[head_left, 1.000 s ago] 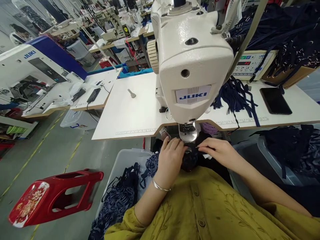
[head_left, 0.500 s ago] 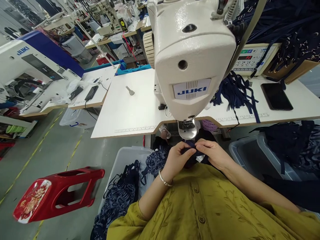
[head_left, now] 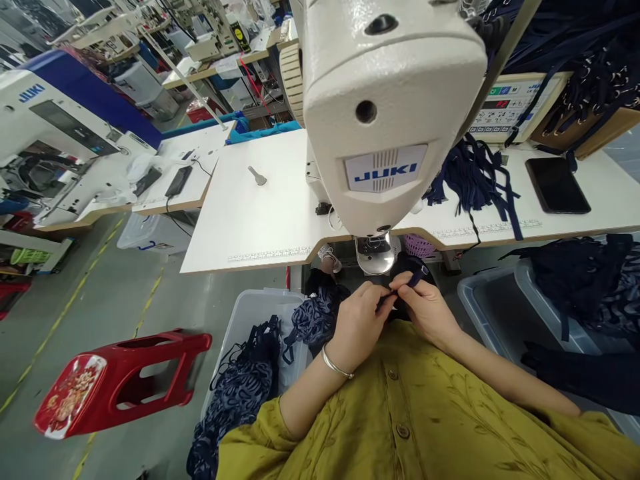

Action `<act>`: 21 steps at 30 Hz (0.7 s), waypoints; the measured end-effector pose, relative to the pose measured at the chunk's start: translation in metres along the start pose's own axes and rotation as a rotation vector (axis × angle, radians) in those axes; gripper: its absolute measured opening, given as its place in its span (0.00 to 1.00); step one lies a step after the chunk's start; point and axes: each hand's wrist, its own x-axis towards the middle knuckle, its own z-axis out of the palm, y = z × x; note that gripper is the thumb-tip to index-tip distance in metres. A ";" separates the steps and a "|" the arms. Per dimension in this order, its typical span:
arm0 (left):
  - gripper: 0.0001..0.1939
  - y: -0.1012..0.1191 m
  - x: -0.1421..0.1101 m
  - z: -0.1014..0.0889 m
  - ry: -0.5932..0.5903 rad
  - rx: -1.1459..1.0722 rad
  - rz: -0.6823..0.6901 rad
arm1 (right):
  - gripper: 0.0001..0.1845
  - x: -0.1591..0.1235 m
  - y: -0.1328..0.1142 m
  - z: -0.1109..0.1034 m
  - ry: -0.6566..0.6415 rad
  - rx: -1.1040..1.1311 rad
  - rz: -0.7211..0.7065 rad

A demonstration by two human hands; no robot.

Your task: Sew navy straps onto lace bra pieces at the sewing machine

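- Close in front of the sewing machine [head_left: 390, 113], a navy strap [head_left: 419, 275] slanted upward.
- Left hand [head_left: 361, 325]: its fingers pinched the strap's lower part.
- Right hand [head_left: 431, 313]: its fingers gripped the strap higher.

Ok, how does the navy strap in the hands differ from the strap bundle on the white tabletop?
Place: the navy strap is pinched by the left hand and right hand; the strap bundle lies on the white tabletop, right of the sewing machine head.
Amount: the navy strap shows as one short strip, partly hidden by fingers; the strap bundle is many strips with splayed ends.
Both are dark navy and narrow-stripped.
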 end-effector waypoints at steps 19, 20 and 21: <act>0.10 0.002 -0.004 -0.006 0.080 0.103 0.139 | 0.09 -0.002 -0.009 -0.005 -0.085 -0.178 -0.478; 0.10 0.002 -0.004 -0.005 0.076 0.098 0.133 | 0.09 -0.002 -0.009 -0.005 -0.086 -0.174 -0.477; 0.10 0.002 -0.004 -0.005 0.071 0.092 0.124 | 0.09 -0.002 -0.008 -0.005 -0.087 -0.171 -0.475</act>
